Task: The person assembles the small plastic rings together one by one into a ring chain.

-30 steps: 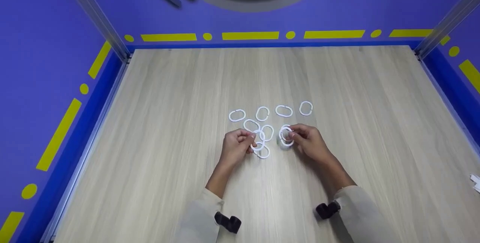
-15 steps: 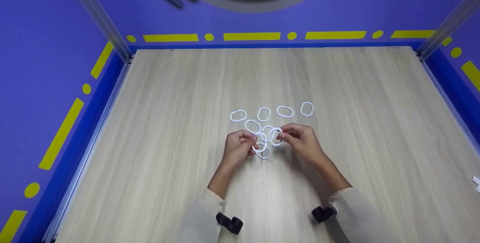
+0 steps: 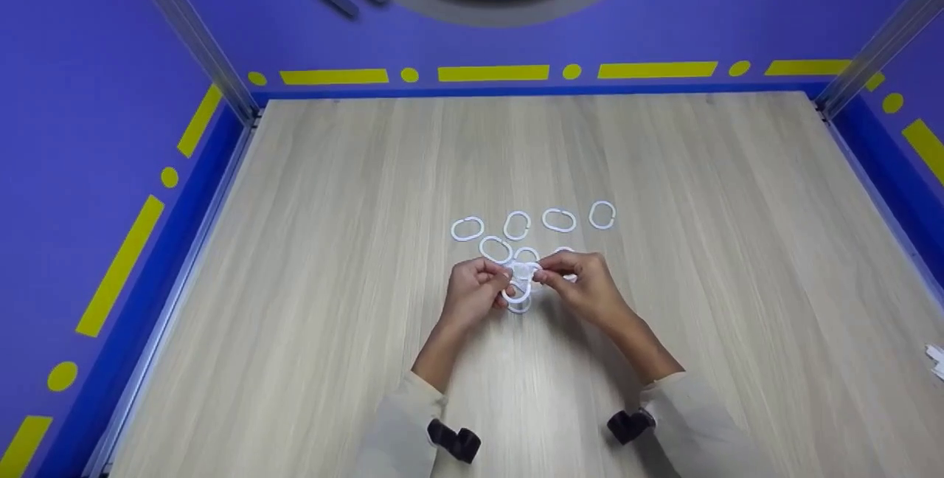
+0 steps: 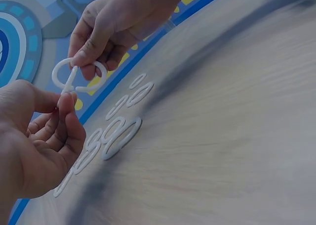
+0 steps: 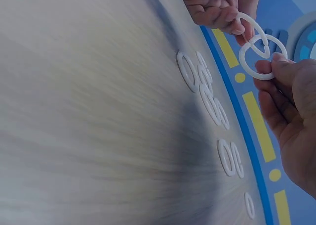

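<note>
Both hands hold white oval plastic rings close together above the table, just in front of the loose rings. My left hand (image 3: pixel 472 290) pinches one ring (image 5: pixel 254 22) between thumb and fingers; it appears nearly edge-on in the left wrist view. The right hand (image 3: pixel 586 290) grips a second ring (image 5: pixel 243 64) by its rim. In both wrist views the two rings cross, the left one lying across the other's loop. From the head view, fingers hide part of them. Under the hands, several loose rings, such as one ring (image 3: pixel 520 310), are partly covered.
A back row of loose rings includes one ring (image 3: pixel 466 240) at its left end. Another ring (image 3: pixel 482 248) lies nearer the left hand. White pieces (image 3: pixel 936 361) sit at the table's right edge. Blue walls (image 3: pixel 516 43) enclose the wooden table (image 3: pixel 332 279).
My right hand has moved left with its ring, bringing it from apart to crossing the left hand's ring. The left hand has shifted slightly right. Loose rings lie as before.
</note>
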`<state>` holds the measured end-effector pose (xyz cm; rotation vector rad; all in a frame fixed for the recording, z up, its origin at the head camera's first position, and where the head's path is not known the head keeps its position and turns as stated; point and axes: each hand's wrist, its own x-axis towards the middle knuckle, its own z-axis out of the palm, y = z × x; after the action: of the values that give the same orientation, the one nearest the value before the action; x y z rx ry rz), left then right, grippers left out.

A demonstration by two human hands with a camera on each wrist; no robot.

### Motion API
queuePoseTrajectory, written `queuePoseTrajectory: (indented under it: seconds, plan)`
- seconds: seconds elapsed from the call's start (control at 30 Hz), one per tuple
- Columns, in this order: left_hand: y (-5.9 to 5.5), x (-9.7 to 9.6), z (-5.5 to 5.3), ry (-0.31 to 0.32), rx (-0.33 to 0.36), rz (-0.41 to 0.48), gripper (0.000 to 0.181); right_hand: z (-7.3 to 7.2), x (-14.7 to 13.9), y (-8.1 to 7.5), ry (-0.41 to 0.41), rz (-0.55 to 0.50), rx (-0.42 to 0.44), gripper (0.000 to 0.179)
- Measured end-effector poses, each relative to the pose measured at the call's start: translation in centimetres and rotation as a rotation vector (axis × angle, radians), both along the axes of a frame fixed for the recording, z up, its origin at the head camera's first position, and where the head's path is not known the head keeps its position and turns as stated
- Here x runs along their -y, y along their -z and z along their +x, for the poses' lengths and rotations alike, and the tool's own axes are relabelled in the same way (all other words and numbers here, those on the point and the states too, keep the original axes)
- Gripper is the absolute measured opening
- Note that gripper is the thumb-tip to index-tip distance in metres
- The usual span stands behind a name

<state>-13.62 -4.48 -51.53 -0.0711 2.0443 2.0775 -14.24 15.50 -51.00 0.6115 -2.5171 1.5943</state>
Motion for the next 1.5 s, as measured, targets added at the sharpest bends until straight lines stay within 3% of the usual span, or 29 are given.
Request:
queuePoseTrajectory:
  seconds: [0.27, 0.53, 0.67, 0.8, 0.97, 1.07, 1.13, 1.23, 1.37, 1.5]
  plan:
    - [0.2, 0.6, 0.2, 0.144, 0.019, 0.074, 0.015, -0.1, -0.1, 0.4, 0.037, 0.004, 0.048, 0.016]
    - [0.1, 0.4, 0.3, 0.274, -0.002, 0.103, 0.032, -0.1, 0.3, 0.5, -0.039, -0.263, 0.19, 0.014]
    - [-0.1, 0.4, 0.5, 0.277, -0.012, 0.127, 0.032, -0.1, 0.4, 0.6, -0.062, -0.392, 0.307, 0.018]
    - [-0.3, 0.4, 0.6, 0.243, -0.072, 0.09, 0.029, 0.0, 0.5, 0.8, -0.056, -0.461, 0.404, 0.006]
    - [-0.2, 0.6, 0.5, 0.206, -0.157, 0.002, 0.024, 0.0, 0.5, 0.9, -0.085, -0.464, 0.436, 0.011]
    - [0.1, 0.8, 0.5, 0.198, -0.154, 0.004, 0.025, -0.1, 0.2, 1.0, -0.123, -0.439, 0.43, 0.007]
    - [0.3, 1.1, 0.4, 0.19, -0.143, 0.001, 0.025, -0.3, -0.1, 1.0, -0.126, -0.408, 0.433, 0.014]
    - [0.8, 1.7, 0.4, 0.178, -0.124, -0.021, 0.025, -0.8, -1.0, 1.2, -0.058, -0.388, 0.458, 0.022]
    - [1.7, 2.8, 0.4, 0.161, -0.09, -0.061, 0.022, -1.7, -2.7, 1.5, 0.113, -0.345, 0.446, 0.019]
    - [2.3, 4.0, 0.5, 0.16, -0.049, -0.064, 0.023, -2.5, -4.2, 1.9, 0.223, -0.201, 0.373, 0.019]
